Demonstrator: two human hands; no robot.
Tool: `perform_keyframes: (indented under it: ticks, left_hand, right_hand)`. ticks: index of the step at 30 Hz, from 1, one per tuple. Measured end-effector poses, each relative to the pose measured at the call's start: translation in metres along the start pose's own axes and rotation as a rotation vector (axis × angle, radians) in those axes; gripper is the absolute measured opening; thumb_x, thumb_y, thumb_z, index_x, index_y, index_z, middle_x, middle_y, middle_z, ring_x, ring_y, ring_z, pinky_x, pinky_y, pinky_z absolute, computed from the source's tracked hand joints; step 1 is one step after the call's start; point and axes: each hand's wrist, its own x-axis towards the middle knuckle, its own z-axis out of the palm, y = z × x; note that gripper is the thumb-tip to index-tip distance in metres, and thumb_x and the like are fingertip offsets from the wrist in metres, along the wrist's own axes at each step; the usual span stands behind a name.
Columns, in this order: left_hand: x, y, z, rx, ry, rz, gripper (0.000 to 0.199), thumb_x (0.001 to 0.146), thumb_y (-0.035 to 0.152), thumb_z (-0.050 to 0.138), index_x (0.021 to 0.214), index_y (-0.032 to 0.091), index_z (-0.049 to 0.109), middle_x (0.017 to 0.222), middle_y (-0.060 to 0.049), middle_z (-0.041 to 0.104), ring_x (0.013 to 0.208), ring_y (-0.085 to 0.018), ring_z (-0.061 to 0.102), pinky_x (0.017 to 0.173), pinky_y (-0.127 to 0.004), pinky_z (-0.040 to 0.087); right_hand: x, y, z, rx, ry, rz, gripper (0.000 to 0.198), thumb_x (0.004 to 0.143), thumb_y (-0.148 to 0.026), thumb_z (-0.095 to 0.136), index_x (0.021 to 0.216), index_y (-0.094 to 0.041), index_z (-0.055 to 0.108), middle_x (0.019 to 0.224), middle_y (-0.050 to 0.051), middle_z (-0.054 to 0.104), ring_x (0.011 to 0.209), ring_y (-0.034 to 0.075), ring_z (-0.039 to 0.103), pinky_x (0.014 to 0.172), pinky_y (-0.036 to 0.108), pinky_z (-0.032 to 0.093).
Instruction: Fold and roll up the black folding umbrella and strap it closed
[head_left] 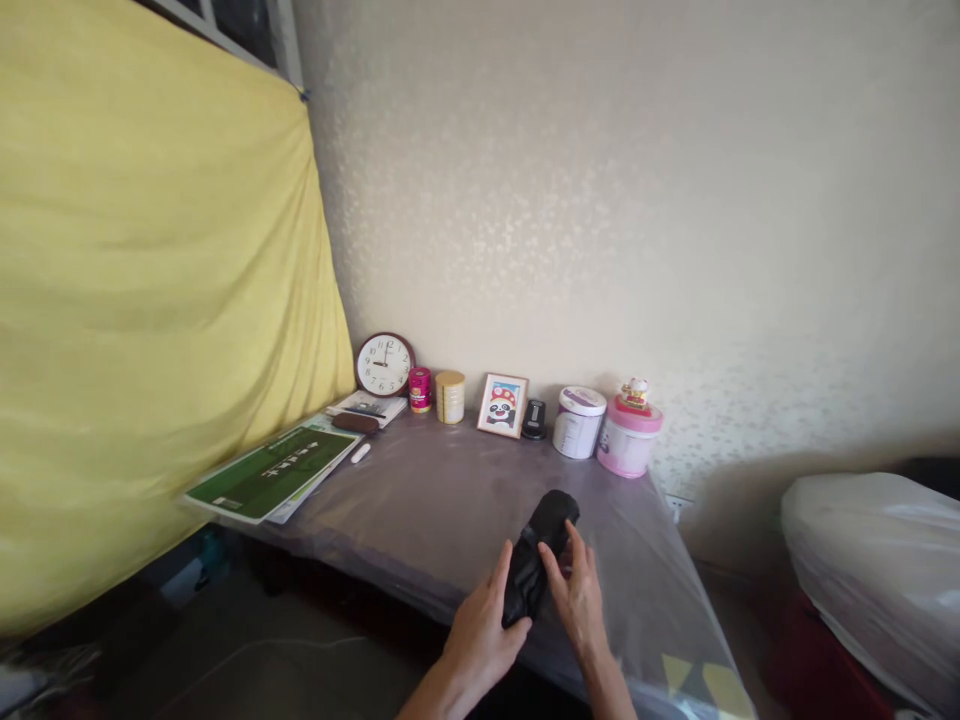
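Observation:
A black, long, creased thing that looks like a folded umbrella (534, 560) is held tilted above the front edge of the table. My left hand (486, 618) is closed round its lower end, with the thumb at the near tip and the fingers along the left side. On the right side, my right hand (576, 590) grips it with thumb and fingers bent against the upper half. Part of its underside is hidden by my hands.
A plastic-covered table (420, 500) stands against the wall. Along its back are a clock (385, 364), a pink can (420, 390), a yellow-lidded can (450, 398), a framed panda picture (502, 405) and two tubs (579, 422). A green booklet (277, 472) lies left.

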Motion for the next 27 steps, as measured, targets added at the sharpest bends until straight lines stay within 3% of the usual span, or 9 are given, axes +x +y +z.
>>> perform_keyframes:
  ticks: [3,8,13,18,27]
  left_hand:
    - [0.003,-0.003,0.004,0.197,-0.054,-0.066,0.08,0.073,0.02,0.051,0.143,0.025,0.012,0.132,-0.01,0.041,0.111,-0.025,0.05,0.093,-0.034,0.04]
    - [0.005,-0.003,0.011,0.43,-0.102,-0.084,0.08,0.076,0.021,0.052,0.141,0.036,0.007,0.122,-0.008,0.046,0.095,-0.025,0.058,0.083,-0.036,0.046]
    - [0.005,-0.001,0.01,0.522,-0.142,-0.075,0.078,0.078,0.021,0.051,0.139,0.041,0.006,0.123,-0.011,0.044,0.09,-0.026,0.061,0.079,-0.039,0.048]
    - [0.006,-0.002,0.012,0.596,-0.166,-0.051,0.071,0.081,0.02,0.048,0.139,0.039,0.012,0.13,-0.015,0.038,0.092,-0.025,0.061,0.079,-0.038,0.048]
    - [0.003,0.0,0.017,0.656,-0.16,-0.049,0.07,0.08,0.016,0.048,0.139,0.037,0.017,0.129,-0.015,0.039,0.084,-0.024,0.062,0.074,-0.038,0.05]
  right_hand:
    - [0.001,0.012,0.001,-0.145,-0.125,-0.204,0.045,0.08,-0.046,0.052,0.117,-0.021,0.057,0.099,0.008,0.051,0.083,0.018,0.055,0.083,0.032,0.043]
    - [0.005,0.025,-0.001,-0.048,-0.234,-0.35,0.023,0.084,-0.038,0.051,0.09,-0.02,0.064,0.095,0.007,0.054,0.09,0.016,0.055,0.083,0.027,0.043]
    - [0.006,0.022,-0.016,0.052,-0.314,-0.294,0.021,0.082,-0.038,0.055,0.086,-0.02,0.064,0.087,0.005,0.06,0.081,0.015,0.056,0.075,0.024,0.045]
    - [0.006,0.005,-0.025,0.142,-0.466,-0.171,0.023,0.082,-0.04,0.055,0.086,-0.019,0.064,0.082,0.003,0.058,0.067,0.012,0.055,0.066,0.022,0.046]
    - [0.029,-0.008,-0.003,0.017,-0.664,-0.173,0.03,0.085,-0.041,0.045,0.086,-0.016,0.064,0.086,0.005,0.056,0.069,0.012,0.057,0.066,0.025,0.048]
